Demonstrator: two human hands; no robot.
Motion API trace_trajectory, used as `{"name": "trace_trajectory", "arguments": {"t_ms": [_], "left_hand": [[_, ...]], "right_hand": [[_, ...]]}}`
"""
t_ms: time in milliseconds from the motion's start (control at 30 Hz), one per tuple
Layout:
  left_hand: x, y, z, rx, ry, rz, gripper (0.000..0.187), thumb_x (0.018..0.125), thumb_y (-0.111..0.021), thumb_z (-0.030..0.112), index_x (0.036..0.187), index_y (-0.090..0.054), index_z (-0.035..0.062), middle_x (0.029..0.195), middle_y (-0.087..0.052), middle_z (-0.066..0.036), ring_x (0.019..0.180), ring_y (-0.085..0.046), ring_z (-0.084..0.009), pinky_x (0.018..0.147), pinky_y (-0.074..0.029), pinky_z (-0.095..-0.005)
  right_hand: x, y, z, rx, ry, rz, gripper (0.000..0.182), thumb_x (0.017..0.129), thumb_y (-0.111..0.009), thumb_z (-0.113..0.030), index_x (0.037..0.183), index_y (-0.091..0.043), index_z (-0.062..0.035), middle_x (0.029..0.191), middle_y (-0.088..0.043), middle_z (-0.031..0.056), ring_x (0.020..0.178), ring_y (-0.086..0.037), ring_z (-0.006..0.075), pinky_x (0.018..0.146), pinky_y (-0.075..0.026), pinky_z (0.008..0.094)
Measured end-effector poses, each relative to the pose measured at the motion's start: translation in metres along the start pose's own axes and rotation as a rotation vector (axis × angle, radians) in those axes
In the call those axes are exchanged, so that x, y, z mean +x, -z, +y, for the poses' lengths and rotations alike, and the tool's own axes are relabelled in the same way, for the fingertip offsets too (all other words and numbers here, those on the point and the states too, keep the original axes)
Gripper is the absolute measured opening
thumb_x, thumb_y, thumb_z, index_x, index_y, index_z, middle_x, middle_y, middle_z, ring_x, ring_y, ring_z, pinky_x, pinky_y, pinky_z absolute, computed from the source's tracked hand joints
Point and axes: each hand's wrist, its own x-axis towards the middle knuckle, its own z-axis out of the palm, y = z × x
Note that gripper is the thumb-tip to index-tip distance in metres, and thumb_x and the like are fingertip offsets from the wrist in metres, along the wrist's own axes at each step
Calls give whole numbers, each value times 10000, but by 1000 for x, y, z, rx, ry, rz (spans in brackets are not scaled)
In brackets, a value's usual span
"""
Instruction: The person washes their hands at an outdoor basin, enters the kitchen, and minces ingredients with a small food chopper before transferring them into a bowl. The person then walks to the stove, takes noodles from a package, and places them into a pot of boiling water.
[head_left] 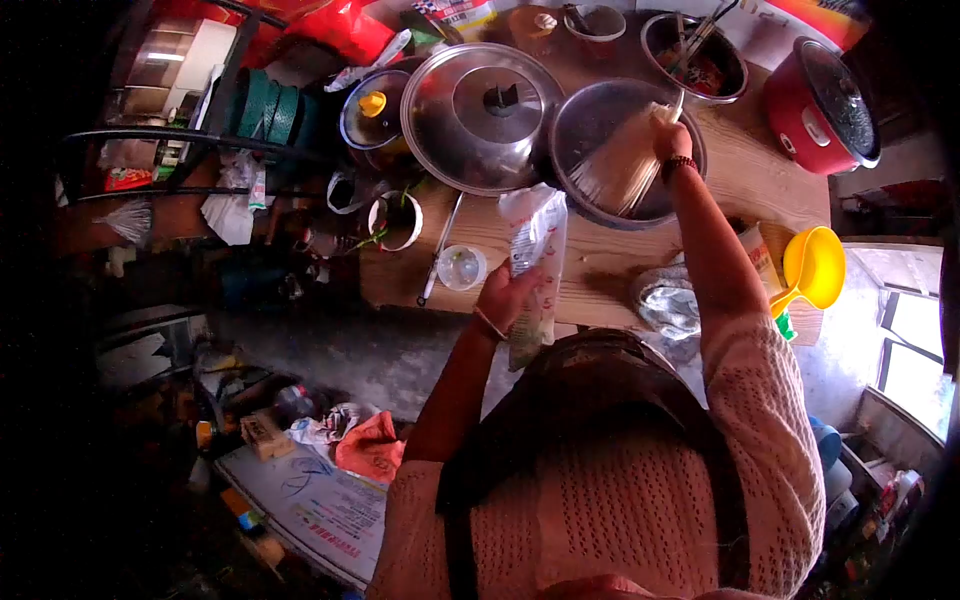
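Note:
My right hand is closed around one end of a bundle of dry noodles. Their loose ends fan out to the left, over a round metal basin on the wooden table. Lower and to the left, my left hand grips a long printed plastic bag. The bag hangs upright at the front edge of the table; part of it is hidden by the fingers. A small clear plastic cup stands just left of that hand.
A large metal lid adjoins the basin. Behind stands a pot with utensils; a red rice cooker is at right. A yellow ladle and a cloth lie near the front. A white-rimmed container holds green stems.

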Motion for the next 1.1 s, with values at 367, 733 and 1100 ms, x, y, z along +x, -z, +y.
{"name": "trace_trajectory", "arguments": {"t_ms": [367, 733, 1100], "left_hand": [[18, 27, -36, 233, -192, 161, 341, 853, -618, 118, 1162, -523, 11, 1007, -632, -55, 867, -601, -125, 771, -484, -281], [76, 54, -101, 433, -99, 408, 948, 725, -748, 384, 1380, -229, -64, 1269, -473, -272, 1161, -486, -381, 960, -402, -414], [81, 42, -104, 1082, -279, 404, 1013, 683, -761, 343, 1413, -175, -43, 1408, -287, -303, 1316, -289, -411, 1096, -250, -419]], "right_hand": [[-99, 99, -31, -148, 401, -4, 535, 762, -691, -338, 1156, -543, -7, 1051, -628, 181, 965, -604, 332, 843, -486, 398], [-293, 127, 119, -19, 90, -77, 206, 755, -669, -155, 919, -646, -33, 872, -654, 161, 739, -653, 273, 680, -514, 337], [-245, 224, 245, -654, 22, 399, 587, 725, -692, -250, 1227, -479, -34, 1295, -496, 171, 1190, -453, 347, 1010, -353, 449]]}}
